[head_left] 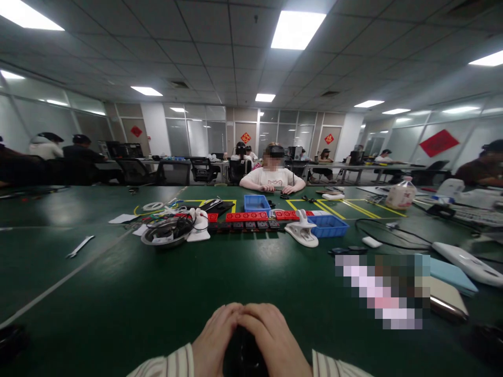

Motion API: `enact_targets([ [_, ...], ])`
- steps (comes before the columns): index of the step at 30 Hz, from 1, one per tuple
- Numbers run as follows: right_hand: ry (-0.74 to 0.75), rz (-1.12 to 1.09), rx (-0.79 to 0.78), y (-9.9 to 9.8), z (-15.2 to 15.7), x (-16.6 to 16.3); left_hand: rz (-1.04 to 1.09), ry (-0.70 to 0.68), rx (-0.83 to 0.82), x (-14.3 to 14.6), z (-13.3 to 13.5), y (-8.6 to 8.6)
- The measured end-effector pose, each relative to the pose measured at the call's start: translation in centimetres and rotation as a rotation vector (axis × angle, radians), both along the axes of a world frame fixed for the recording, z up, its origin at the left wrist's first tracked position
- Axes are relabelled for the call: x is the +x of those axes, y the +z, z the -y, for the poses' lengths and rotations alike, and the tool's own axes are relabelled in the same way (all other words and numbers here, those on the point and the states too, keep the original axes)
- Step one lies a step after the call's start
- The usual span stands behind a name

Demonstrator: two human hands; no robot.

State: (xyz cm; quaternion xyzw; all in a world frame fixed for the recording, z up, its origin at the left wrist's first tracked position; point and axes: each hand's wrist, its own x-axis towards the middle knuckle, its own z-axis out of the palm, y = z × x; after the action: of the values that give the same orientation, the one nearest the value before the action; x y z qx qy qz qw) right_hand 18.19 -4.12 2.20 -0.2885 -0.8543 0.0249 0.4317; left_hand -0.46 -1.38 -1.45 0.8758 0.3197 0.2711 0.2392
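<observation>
At the bottom middle, my left hand (214, 335) and my right hand (273, 335) are cupped round a smooth, rounded black object (244, 353). Their fingertips meet over its far end. Only a dark, slightly shiny strip shows between my palms, so its kind cannot be made out. Both hands are closed, with striped sleeves at the wrists. Beneath them lies the green tabletop (176, 298).
Farther off are a metal bowl of cables (165, 238), red power strips (247, 217), a white clamp (302, 230) and a blue tray (330, 226). A wrench (80, 247) lies left, a light-blue case (451, 275) right. Another person (274, 175) sits opposite.
</observation>
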Motion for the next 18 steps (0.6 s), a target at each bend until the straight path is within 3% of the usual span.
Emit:
enact_targets([
  [4,-0.079,-0.03,-0.088,-0.7,0.0,0.1,-0.027,-0.02,0.02,-0.2,0.1,-0.1],
  [11,-0.128,0.092,-0.057,-2.0,-0.6,-0.4,-0.174,0.03,0.022,0.3,0.0,0.7],
  [14,-0.089,0.147,-0.086,-1.7,-0.4,-0.4,-0.192,0.027,0.02,0.5,0.1,1.3],
  [18,0.075,0.152,-0.152,-0.5,0.0,0.0,-0.237,0.015,0.014,0.5,0.4,2.1],
])
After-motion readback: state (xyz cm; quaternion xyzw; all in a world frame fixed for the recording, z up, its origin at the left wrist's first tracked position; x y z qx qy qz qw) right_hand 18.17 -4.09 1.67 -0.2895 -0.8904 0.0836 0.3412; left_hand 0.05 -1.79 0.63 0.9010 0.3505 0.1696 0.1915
